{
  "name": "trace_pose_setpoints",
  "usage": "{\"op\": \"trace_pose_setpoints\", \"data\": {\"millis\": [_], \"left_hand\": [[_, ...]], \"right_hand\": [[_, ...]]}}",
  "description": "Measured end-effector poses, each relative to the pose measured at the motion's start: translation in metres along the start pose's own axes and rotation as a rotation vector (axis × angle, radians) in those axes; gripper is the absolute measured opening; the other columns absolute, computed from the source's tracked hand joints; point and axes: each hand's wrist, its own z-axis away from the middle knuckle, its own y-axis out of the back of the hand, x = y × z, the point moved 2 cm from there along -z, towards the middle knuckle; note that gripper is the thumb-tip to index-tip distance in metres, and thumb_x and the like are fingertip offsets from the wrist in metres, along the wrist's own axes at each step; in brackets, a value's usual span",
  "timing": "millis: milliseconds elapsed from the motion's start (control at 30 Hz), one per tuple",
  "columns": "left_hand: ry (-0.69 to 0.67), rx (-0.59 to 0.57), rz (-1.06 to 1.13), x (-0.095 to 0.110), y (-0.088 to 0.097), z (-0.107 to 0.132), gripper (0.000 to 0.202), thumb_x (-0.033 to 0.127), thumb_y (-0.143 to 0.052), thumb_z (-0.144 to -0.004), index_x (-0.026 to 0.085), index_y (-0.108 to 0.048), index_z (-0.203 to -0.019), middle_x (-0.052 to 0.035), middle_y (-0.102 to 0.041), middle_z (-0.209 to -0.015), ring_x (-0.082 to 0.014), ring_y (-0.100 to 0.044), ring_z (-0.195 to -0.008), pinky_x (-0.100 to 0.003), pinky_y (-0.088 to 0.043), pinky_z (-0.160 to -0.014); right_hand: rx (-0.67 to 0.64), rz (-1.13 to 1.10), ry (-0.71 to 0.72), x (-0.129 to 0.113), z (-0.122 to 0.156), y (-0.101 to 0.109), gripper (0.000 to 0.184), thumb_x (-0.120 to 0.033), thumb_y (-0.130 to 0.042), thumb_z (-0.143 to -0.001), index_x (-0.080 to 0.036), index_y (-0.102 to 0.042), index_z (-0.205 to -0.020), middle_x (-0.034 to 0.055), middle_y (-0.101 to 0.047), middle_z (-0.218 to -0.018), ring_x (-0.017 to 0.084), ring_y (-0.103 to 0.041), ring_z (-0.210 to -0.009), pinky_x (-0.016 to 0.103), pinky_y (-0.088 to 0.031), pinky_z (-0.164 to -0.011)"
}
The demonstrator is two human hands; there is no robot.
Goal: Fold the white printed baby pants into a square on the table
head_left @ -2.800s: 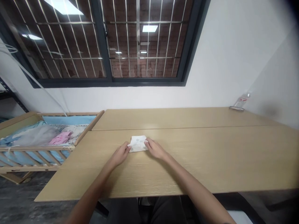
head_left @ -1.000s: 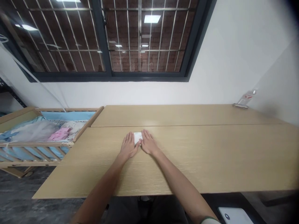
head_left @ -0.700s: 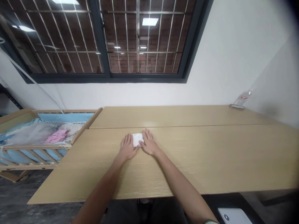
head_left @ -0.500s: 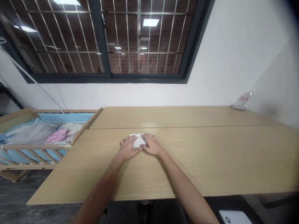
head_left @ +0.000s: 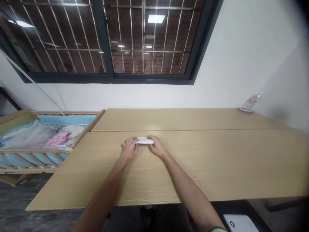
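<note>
A small white folded cloth lies on the light wooden table, near its middle seam. My left hand grips the cloth's left end with curled fingers. My right hand grips its right end the same way. The cloth is folded into a narrow strip between the two hands, and much of it is hidden by my fingers.
A wooden crib with blue, grey and pink fabrics stands against the table's left side. A plastic bottle lies at the far right corner by the wall. A white device sits below the table's near edge.
My hands lay flat on the cloth a second ago. Since then the fingers have curled around its ends, and the cloth now shows as a narrower strip.
</note>
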Motion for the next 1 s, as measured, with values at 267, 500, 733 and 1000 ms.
{"op": "trace_pose_setpoints", "data": {"millis": [267,500,733,1000], "left_hand": [[0.118,0.109,0.286,0.001,0.004,0.0,0.03,0.032,-0.05,-0.094,0.021,-0.054,-0.122,-0.0096,-0.071,-0.111,-0.0238,-0.067,-0.104,-0.037,-0.051,-0.09],[0.214,-0.166,0.477,0.003,-0.001,0.004,0.037,0.029,-0.052,-0.09,0.019,-0.044,-0.125,0.0039,-0.066,-0.066,-0.0145,-0.058,-0.045,-0.023,-0.045,-0.044],[0.249,-0.456,0.417,0.017,0.001,0.018,0.043,0.026,-0.053,-0.09,0.018,-0.039,-0.13,0.0067,-0.062,-0.06,-0.0134,-0.057,-0.038,-0.021,-0.042,-0.039],[0.266,-0.345,0.053,0.04,0.032,0.016,0.038,0.043,-0.05,-0.097,0.016,-0.051,-0.124,-0.0134,-0.073,-0.096,-0.0267,-0.073,-0.079,-0.037,-0.054,-0.073]], "right_hand": [[0.182,-0.425,-0.161,-0.008,-0.007,0.003,0.05,-0.028,-0.061,-0.084,-0.023,-0.042,-0.131,0.0044,-0.067,-0.101,0.022,-0.065,-0.091,0.037,-0.053,-0.083],[0.374,-0.543,-0.484,0.007,-0.011,-0.007,0.06,-0.048,-0.078,-0.071,-0.024,-0.047,-0.116,0.0052,-0.068,-0.102,0.021,-0.066,-0.088,0.035,-0.055,-0.077],[0.219,-0.429,-0.382,0.016,-0.01,-0.026,0.052,-0.048,-0.077,-0.073,-0.021,-0.052,-0.11,0.01,-0.069,-0.107,0.023,-0.068,-0.095,0.041,-0.056,-0.089],[0.203,-0.34,-0.281,0.003,-0.008,-0.016,0.043,-0.05,-0.049,-0.098,-0.02,-0.055,-0.128,0.0143,-0.064,-0.13,0.025,-0.062,-0.12,0.044,-0.05,-0.103]]}}
